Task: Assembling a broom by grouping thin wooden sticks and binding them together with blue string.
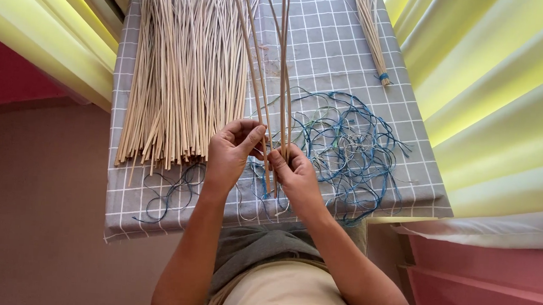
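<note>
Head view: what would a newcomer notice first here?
First, both hands, the left hand and right hand, pinching a few long pale sticks at centre. Left of them lies a big pile of sticks on the grey checked cloth; to the right, tangled blue string.

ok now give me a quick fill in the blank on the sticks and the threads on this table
1. Both hands, left hand and right hand, hold a few thin ____ upright.
2. The big loose pile of sticks lies to the ____ of the hands.
3. The tangled threads are mostly ____ in colour.
4. The small tied bundle has a ____ band.

Missing words: sticks; left; blue; blue
</note>
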